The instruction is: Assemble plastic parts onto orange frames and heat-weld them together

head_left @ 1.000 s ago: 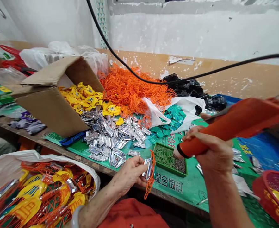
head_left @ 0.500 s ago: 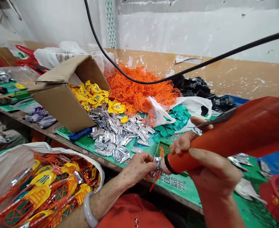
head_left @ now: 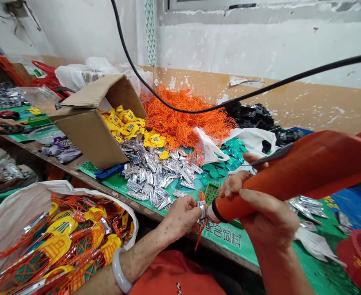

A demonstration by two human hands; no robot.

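Observation:
My left hand (head_left: 181, 216), with a pale bangle (head_left: 119, 270) on its wrist, pinches a small silver plastic part (head_left: 201, 207) joined to an orange plastic strip (head_left: 199, 234), just over the table's front edge. Wrapped around a thick orange electric screwdriver (head_left: 309, 170) is my right hand (head_left: 268, 215), with fingers by the grey lever on top. The tool lies almost level, its pale nose against the silver part. Its bit is hidden. Beneath the nose sits a small green perforated tray (head_left: 211, 193).
Silver parts (head_left: 150, 174) spread before a tipped cardboard box (head_left: 88, 139) with yellow pieces (head_left: 127, 125). Behind lie orange frames (head_left: 183, 114) and teal parts (head_left: 229, 155). A white sack (head_left: 21, 205) holds assembled pieces at left. A black cable (head_left: 180, 110) hangs across; a red basket (head_left: 348, 250) stands right.
The view has shifted slightly. The silver part in my left hand has turned a little, showing more of its face, with the screwdriver nose still against it.

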